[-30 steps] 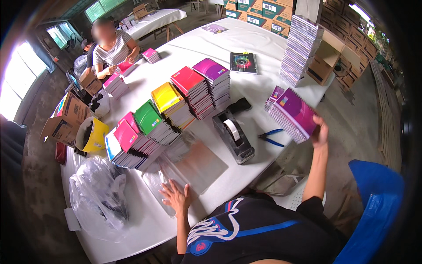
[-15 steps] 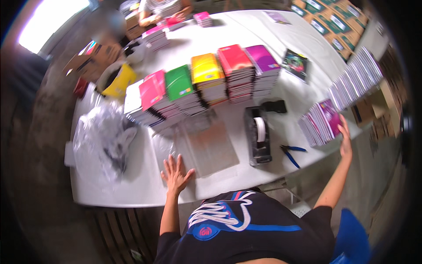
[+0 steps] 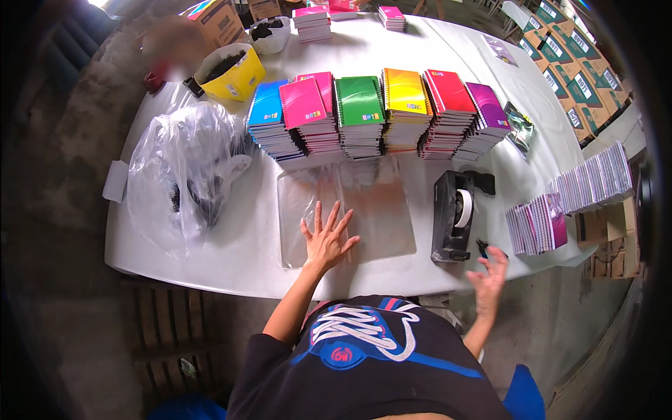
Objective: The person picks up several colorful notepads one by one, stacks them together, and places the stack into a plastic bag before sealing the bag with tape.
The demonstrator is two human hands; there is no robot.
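Observation:
My left hand lies flat with spread fingers on clear plastic sleeves near the front edge of the table. My right hand is raised at the table's front edge, its fingers apart and nothing visible in it. Just beyond its fingers are pliers, largely hidden by the hand. A black tape dispenser with a white roll stands left of them. Behind the sleeves runs a row of spiral notebook stacks: blue, pink, green, yellow, red and purple.
Spiral notebooks with a purple cover stand on edge at the right, beside a longer row. A crumpled clear plastic bag covers the left side. Farther back are a yellow bin, more pink notebooks and stacked cartons.
My right hand has left the purple notebooks and moved left toward the pliers, now covering most of them. My left hand stays flat on the sleeves. The whole view has shifted.

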